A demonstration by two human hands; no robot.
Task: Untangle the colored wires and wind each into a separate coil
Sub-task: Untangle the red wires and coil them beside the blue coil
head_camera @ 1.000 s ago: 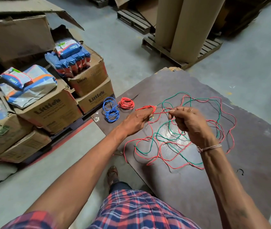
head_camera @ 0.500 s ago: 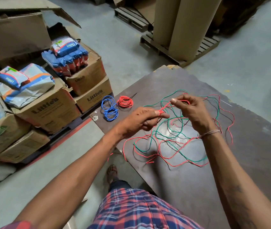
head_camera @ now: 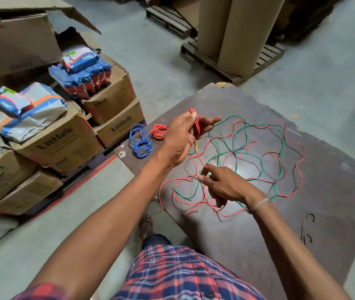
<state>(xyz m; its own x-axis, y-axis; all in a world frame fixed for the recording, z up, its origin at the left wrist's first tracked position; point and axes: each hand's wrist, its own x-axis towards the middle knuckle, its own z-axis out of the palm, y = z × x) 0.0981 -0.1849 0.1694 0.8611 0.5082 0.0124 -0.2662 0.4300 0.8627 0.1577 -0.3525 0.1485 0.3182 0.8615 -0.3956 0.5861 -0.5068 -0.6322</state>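
Left hand (head_camera: 180, 137): raised above the dark brown board, fingers closed around a small bundle of red wire loops (head_camera: 197, 126) wound across the palm; index and middle fingertips stick out past the bundle.
Right hand (head_camera: 224, 185): lower and nearer the body, thumb and forefinger pinched on a thin red wire strand (head_camera: 200, 163) that runs up to the bundle in the left hand; the other fingers curl downward, and what they hold, if anything, is hard to tell.
Loose tangle of red and green wires (head_camera: 256, 156): spread in overlapping curves on the dark brown board (head_camera: 323, 191) that serves as the counter, mostly to the right of both hands.
Finished blue wire coil (head_camera: 140, 140): lying on the board's far left corner.
Finished red wire coil (head_camera: 159, 131): just beside the blue one, on its right.
Short black wire piece (head_camera: 307, 228): alone on the board near its right edge.
Brown cardboard boxes (head_camera: 59, 144): stacked left of the board, with blue and white packets on top.
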